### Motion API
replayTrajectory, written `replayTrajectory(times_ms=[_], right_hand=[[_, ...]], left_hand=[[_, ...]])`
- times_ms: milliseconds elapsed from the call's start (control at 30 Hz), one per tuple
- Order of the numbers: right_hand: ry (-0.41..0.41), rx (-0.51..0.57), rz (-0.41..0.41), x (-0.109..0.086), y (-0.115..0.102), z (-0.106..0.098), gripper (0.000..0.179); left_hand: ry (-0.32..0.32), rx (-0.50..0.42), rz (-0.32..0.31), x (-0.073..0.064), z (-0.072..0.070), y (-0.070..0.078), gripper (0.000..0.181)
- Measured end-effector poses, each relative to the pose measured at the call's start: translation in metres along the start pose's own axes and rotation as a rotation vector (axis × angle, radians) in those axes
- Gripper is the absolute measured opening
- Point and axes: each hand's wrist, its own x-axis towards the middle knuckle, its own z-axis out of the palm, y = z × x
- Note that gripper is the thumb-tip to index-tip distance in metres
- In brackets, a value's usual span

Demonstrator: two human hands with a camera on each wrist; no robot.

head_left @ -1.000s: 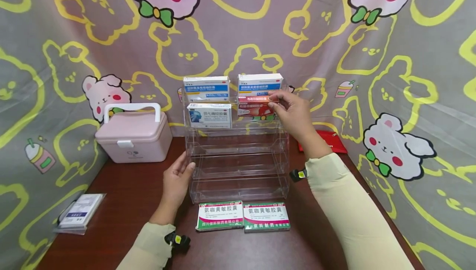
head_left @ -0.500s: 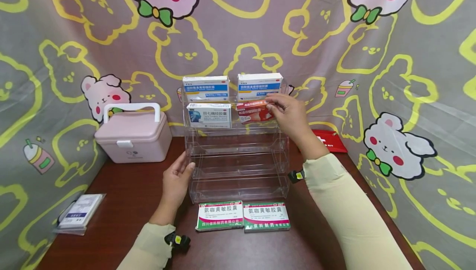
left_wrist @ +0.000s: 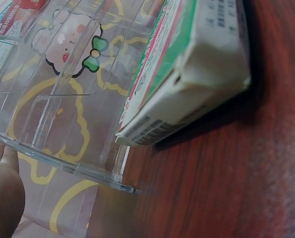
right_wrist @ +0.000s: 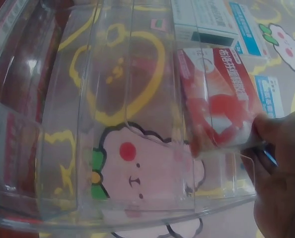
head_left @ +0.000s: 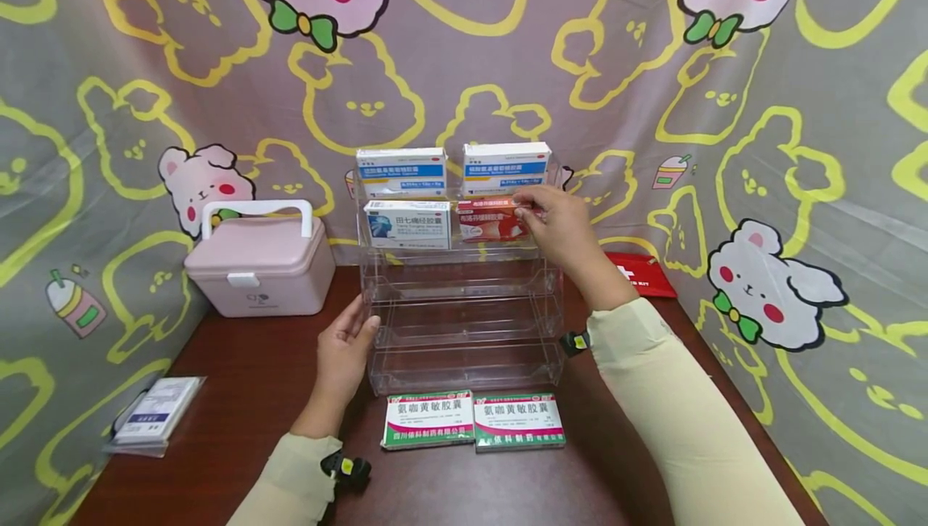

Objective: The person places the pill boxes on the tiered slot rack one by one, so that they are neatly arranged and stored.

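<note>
My right hand [head_left: 569,228] pinches the right end of a red medicine box [head_left: 482,221] between thumb and fingers. That box sits at the second tier of a clear tiered display rack [head_left: 464,325], right of a white medicine box [head_left: 408,225]. In the right wrist view the red box [right_wrist: 219,99] stands behind the clear front lip, with the fingers at its end. My left hand [head_left: 344,357] rests against the rack's left side with fingers extended; its fingers [left_wrist: 8,158] touch the outer side panel in the left wrist view.
Two blue-and-white medicine boxes [head_left: 402,173] stand on the top tier. Two green-and-white boxes [head_left: 428,420] lie before the rack. A pink handled case [head_left: 261,268] and a bagged white box [head_left: 159,413] are at left, a red pouch [head_left: 645,276] at right.
My right hand has lowered the red box slightly and shifted it a little left, closer to the white box; its tilt has levelled. The left hand stays at the rack's side.
</note>
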Motion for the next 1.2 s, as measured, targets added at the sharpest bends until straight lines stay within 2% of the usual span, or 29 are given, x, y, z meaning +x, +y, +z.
replayTrajectory(times_ms=[200, 467, 833, 1067, 1200], right_hand=[[-0.033, -0.002, 0.008, -0.0010, -0.0022, -0.0002, 0.017], [-0.036, -0.023, 0.000, -0.0006, -0.0029, 0.0000, 0.016], [-0.027, -0.034, 0.000, 0.0002, -0.0032, 0.0006, 0.015], [-0.024, -0.061, 0.017, -0.0024, -0.0048, 0.0020, 0.018], [0.011, -0.037, -0.003, -0.0059, -0.0047, 0.0005, 0.022]], left_hand=[[-0.001, 0.017, -0.004, -0.0014, -0.0004, 0.0016, 0.055], [-0.001, -0.009, 0.009, -0.0009, 0.0012, 0.0024, 0.054], [-0.007, -0.020, 0.023, 0.0003, 0.0013, 0.0025, 0.055], [-0.011, -0.001, 0.011, -0.0001, -0.0002, 0.0012, 0.054], [-0.010, 0.006, 0.007, -0.0015, 0.0002, 0.0032, 0.054]])
